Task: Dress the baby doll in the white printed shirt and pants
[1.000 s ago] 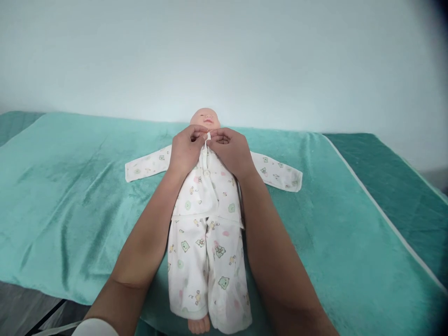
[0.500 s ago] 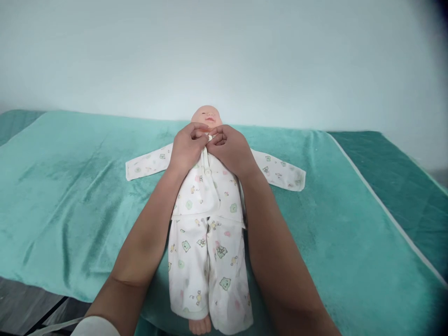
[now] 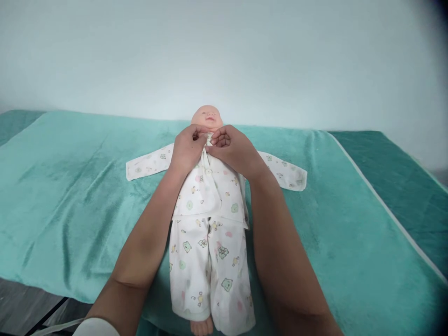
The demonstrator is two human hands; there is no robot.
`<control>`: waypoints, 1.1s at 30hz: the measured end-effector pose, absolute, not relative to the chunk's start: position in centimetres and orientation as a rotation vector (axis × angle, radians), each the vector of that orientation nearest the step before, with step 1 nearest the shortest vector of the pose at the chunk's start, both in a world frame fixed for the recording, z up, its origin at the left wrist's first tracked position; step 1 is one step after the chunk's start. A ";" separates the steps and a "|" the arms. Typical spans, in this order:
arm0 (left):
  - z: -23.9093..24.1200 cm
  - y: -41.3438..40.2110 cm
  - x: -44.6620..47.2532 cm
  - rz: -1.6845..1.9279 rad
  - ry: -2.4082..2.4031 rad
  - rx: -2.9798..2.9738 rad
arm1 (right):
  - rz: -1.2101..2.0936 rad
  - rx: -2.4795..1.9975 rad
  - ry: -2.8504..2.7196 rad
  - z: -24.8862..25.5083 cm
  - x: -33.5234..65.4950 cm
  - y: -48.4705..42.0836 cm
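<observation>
A baby doll [image 3: 207,115] lies on its back, dressed in a white printed shirt [image 3: 191,200] and matching printed trousers [image 3: 191,270]. Just below the doll's chin, my left hand [image 3: 190,143] pinches the shirt's front edge near the collar. Opposite it, my right hand [image 3: 233,148] has its thumb and fingers curled on the other side of the same opening, gripping the cloth there. White ties hang down the front beneath my fingers. Both sleeves stretch out sideways, and one bare foot [image 3: 202,325] shows below a trouser leg. My fingers partly hide the collar.
A light green plush blanket [image 3: 70,186] covers the table under the doll, with folds on the left. Darker green quilted cloth [image 3: 392,177] shows at the right. Behind stands a pale wall [image 3: 224,56]; grey floor [image 3: 17,298] appears lower left.
My right hand has shifted slightly to the right, and its wrist and forearm have moved outward. My left hand stays at nearly the same place on the collar.
</observation>
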State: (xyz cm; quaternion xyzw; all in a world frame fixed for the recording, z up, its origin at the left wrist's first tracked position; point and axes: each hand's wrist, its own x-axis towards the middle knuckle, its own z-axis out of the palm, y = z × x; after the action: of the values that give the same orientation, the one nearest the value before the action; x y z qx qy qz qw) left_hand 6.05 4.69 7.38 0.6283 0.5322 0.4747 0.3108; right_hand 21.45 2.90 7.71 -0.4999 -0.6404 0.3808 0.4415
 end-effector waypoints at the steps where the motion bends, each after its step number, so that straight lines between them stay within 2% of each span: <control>1: 7.3 4.7 6.0 1.251 1.404 1.684 | 0.936 -1.274 -1.601 7.8 21.4 2.6; 5: 7.2 4.4 5.6 1.207 1.441 1.819 | 0.866 -1.351 -1.592 7.7 20.6 1.6; 10: 7.0 4.0 5.4 1.151 1.461 1.938 | 0.537 -1.338 -1.656 6.1 19.7 0.9; 14: 6.9 3.8 5.4 1.151 1.467 1.927 | 0.394 -1.347 -1.683 5.5 19.6 0.6; 24: 6.4 3.8 5.2 1.290 1.395 1.843 | 0.412 -1.329 -1.879 5.4 20.5 0.7; 33: 6.4 0.1 4.2 1.379 1.280 1.745 | 0.107 -1.459 -1.741 5.5 18.1 -3.5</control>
State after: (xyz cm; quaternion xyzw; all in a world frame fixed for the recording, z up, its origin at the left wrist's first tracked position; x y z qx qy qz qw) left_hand 4.23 0.10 6.36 0.6520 0.4783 0.5154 0.2836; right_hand 18.06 -3.47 5.49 -0.5821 -0.6948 0.0426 0.4204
